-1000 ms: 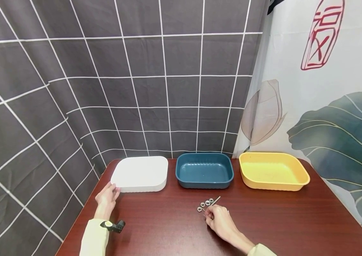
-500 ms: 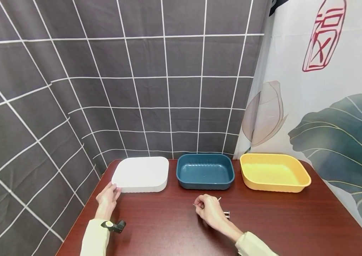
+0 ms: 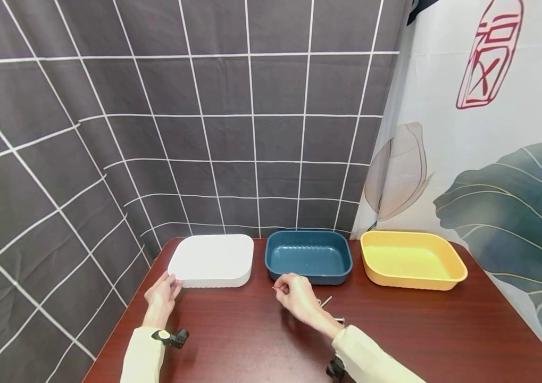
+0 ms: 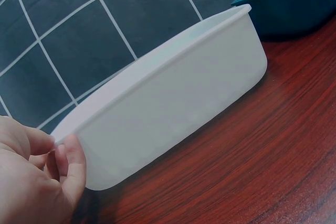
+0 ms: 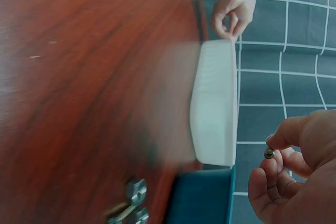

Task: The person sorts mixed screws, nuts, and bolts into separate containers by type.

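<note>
At left hand [image 4: 37,174] — white tray [image 4: 173,95]

Slim gap right of white tray [image 3: 212,282]

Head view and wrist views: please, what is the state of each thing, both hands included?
White tray: upright, gripped at one corner
Left hand: pinches the white tray's rim
Screw: raised off the table, cross-slotted head showing
Right hand: pinches the screw
Blue tray: upright, open-topped
Yellow tray: upright, open-topped
Nuts: on the table, blurred
</note>
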A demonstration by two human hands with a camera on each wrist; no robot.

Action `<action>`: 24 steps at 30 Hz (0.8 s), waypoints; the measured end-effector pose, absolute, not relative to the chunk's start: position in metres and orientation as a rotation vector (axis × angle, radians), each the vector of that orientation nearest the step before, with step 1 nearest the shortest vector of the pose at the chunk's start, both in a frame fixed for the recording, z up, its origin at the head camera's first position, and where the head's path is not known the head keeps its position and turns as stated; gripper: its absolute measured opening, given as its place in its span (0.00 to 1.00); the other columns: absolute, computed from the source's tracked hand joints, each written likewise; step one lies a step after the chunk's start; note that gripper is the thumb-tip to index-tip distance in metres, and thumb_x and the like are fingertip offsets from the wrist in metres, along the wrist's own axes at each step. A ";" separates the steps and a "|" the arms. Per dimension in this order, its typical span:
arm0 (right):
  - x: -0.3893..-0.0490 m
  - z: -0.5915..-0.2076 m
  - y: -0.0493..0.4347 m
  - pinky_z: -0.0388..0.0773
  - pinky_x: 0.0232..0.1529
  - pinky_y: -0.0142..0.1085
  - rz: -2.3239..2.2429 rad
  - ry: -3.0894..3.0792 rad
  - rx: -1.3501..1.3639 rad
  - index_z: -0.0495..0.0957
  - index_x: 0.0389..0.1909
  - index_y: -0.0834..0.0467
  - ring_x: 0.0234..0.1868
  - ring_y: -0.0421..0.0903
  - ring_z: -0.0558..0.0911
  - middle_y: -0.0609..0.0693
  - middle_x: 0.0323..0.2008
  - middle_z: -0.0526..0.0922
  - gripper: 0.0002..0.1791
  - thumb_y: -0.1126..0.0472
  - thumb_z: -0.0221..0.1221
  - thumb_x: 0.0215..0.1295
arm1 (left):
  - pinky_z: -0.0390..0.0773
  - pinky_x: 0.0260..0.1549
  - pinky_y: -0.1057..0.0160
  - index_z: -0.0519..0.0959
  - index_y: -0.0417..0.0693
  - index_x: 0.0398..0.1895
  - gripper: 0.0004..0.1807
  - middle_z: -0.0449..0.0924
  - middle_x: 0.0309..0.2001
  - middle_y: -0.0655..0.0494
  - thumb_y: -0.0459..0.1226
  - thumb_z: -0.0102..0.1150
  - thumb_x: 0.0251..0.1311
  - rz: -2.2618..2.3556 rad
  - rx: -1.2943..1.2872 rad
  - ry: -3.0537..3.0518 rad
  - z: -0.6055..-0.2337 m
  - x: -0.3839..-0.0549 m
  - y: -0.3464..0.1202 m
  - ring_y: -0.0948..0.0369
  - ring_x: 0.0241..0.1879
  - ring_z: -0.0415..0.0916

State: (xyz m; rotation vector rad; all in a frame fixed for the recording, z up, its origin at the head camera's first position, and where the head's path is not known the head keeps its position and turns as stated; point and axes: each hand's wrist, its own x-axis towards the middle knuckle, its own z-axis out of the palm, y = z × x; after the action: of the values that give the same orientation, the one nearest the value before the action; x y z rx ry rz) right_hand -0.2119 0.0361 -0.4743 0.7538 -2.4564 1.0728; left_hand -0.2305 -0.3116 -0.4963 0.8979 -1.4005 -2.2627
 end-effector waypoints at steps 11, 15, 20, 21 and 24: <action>-0.237 -0.460 -0.001 0.78 0.29 0.32 1.110 -2.499 0.783 0.82 0.26 0.60 0.25 0.40 0.79 0.45 0.22 0.80 0.05 0.72 0.65 0.53 | 0.84 0.38 0.71 0.65 0.31 0.70 0.29 0.78 0.24 0.64 0.23 0.52 0.64 -2.248 0.880 -1.389 -0.497 -0.229 -0.312 0.70 0.25 0.77; -0.244 -0.456 -0.013 0.78 0.28 0.32 1.130 -2.517 0.788 0.82 0.25 0.59 0.25 0.40 0.79 0.45 0.21 0.81 0.05 0.71 0.65 0.54 | 0.84 0.39 0.71 0.66 0.32 0.70 0.29 0.77 0.24 0.64 0.23 0.53 0.64 -2.242 0.881 -1.401 -0.496 -0.229 -0.311 0.70 0.25 0.77; -0.253 -0.456 -0.029 0.78 0.28 0.32 1.128 -2.533 0.771 0.82 0.24 0.59 0.25 0.41 0.79 0.46 0.21 0.81 0.05 0.72 0.64 0.53 | 0.84 0.40 0.70 0.66 0.32 0.70 0.29 0.77 0.25 0.64 0.23 0.54 0.64 -2.244 0.886 -1.405 -0.495 -0.228 -0.311 0.69 0.25 0.77; -0.254 -0.456 -0.032 0.78 0.28 0.32 1.133 -2.539 0.766 0.82 0.24 0.60 0.25 0.41 0.80 0.46 0.21 0.81 0.05 0.72 0.63 0.54 | 0.83 0.40 0.70 0.66 0.32 0.70 0.29 0.77 0.25 0.64 0.24 0.54 0.65 -2.245 0.885 -1.410 -0.495 -0.228 -0.311 0.70 0.26 0.77; -0.259 -0.455 -0.040 0.79 0.29 0.33 1.147 -2.577 0.739 0.83 0.26 0.60 0.26 0.43 0.80 0.47 0.22 0.82 0.05 0.72 0.63 0.55 | 0.83 0.41 0.70 0.66 0.33 0.70 0.28 0.77 0.26 0.65 0.24 0.53 0.66 -2.245 0.877 -1.428 -0.494 -0.227 -0.310 0.70 0.27 0.78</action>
State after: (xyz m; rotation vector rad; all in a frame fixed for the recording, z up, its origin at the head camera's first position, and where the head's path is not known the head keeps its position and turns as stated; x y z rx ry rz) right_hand -0.2588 -0.0398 -0.4554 0.7390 -2.5767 1.1470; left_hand -0.2274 -0.3096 -0.4938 0.8767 -1.4284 -2.2451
